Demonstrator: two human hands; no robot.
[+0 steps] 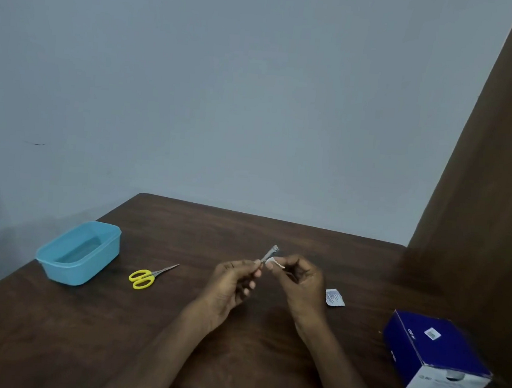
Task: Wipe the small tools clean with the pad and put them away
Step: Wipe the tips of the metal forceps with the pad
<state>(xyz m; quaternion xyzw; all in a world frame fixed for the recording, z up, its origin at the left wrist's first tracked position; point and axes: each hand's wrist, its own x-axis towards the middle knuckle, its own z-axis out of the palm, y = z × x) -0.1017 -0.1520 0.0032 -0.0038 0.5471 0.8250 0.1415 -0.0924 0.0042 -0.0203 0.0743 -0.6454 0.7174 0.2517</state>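
My left hand (235, 281) pinches a small silver metal tool (271, 252) by its lower end, its tip pointing up and to the right above the table. My right hand (298, 278) pinches a small white pad (275, 261) and holds it against the tool's shaft. Small scissors with yellow handles (147, 276) lie shut on the table to the left of my hands. An open light-blue plastic container (79, 252) stands at the far left of the table.
A torn white pad wrapper (334, 297) lies just right of my right hand. A blue and white cardboard box (436, 355) sits at the right near the table's edge. The dark wooden table (236, 345) meets a pale wall; a brown curtain (486, 212) hangs at right.
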